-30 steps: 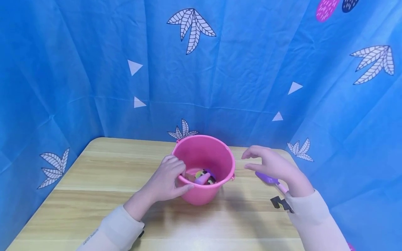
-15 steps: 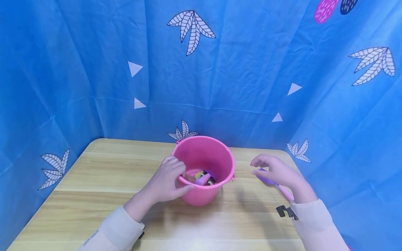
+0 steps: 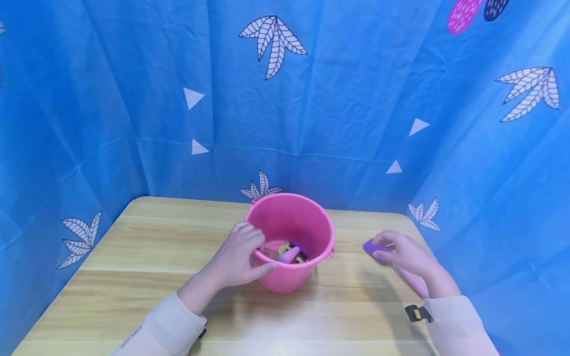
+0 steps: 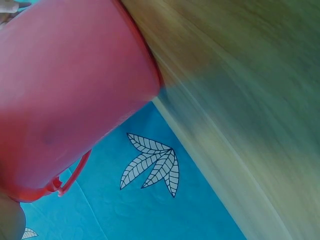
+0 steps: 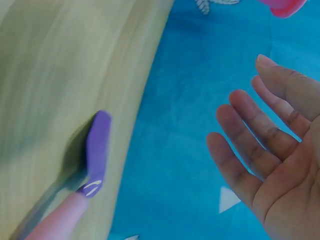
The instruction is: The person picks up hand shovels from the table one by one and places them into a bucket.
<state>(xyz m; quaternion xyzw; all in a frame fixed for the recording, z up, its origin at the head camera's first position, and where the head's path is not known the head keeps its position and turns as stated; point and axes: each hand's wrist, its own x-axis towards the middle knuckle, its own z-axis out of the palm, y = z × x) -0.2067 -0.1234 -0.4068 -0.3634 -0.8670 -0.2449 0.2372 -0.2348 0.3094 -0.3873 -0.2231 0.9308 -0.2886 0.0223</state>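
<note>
My left hand [image 3: 240,254] grips the near left rim of a pink bucket [image 3: 298,212], fingers over the edge and thumb outside. The bucket's wall [image 4: 75,85] fills much of the left wrist view. Inside it lie a pinkish-purple handle-shaped piece [image 3: 289,255] and some yellow, dark and purple bits, partly hidden by the rim. On the right, my right hand [image 3: 407,254] hovers above a toy shovel [image 3: 410,280] with a purple blade and pink handle. In the right wrist view the shovel [image 5: 98,142] lies on the table, apart from the loosely bent fingers [image 5: 250,147].
The wooden table [image 3: 169,232] carries the bucket near its middle and the shovel by its right edge. Blue cloth [image 3: 338,99] printed with leaves and triangles hangs behind and along both sides. A bucket handle [image 4: 77,172] hangs at its side.
My right hand has moved right and down, from beside the bucket to over the shovel. My left hand and the bucket have stayed in place.
</note>
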